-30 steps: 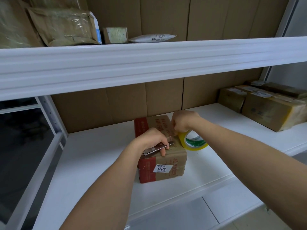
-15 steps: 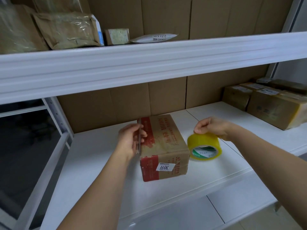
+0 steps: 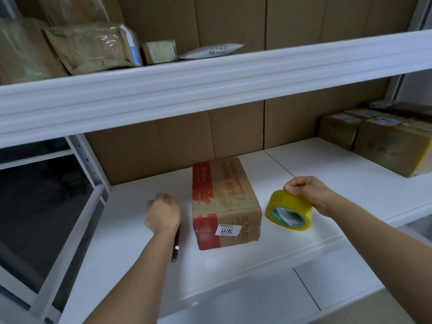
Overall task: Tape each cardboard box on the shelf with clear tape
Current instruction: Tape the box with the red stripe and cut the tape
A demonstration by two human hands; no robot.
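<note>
A brown cardboard box (image 3: 225, 202) with red bands and a white "3011" label sits on the white middle shelf (image 3: 311, 160). Glossy tape crosses its top. To its left, my left hand (image 3: 162, 213) is closed over the far end of a slim dark cutter (image 3: 175, 244), which points back toward me with its near tip low at the shelf. Right of the box, a yellowish roll of clear tape (image 3: 289, 212) stands on edge on the shelf. My right hand (image 3: 308, 192) pinches its top. Neither hand touches the box.
Several taped brown boxes (image 3: 385, 141) stand at the shelf's far right. The upper shelf beam (image 3: 210, 90) hangs overhead with wrapped parcels (image 3: 88, 45) and a white mailer (image 3: 212, 51) on it. Cardboard sheets line the back. A metal upright (image 3: 93, 164) and dark opening lie left.
My left hand left the box's top, passed its left side and dropped to the shelf with the cutter. My right hand drew the tape roll away to the right and lowered it.
</note>
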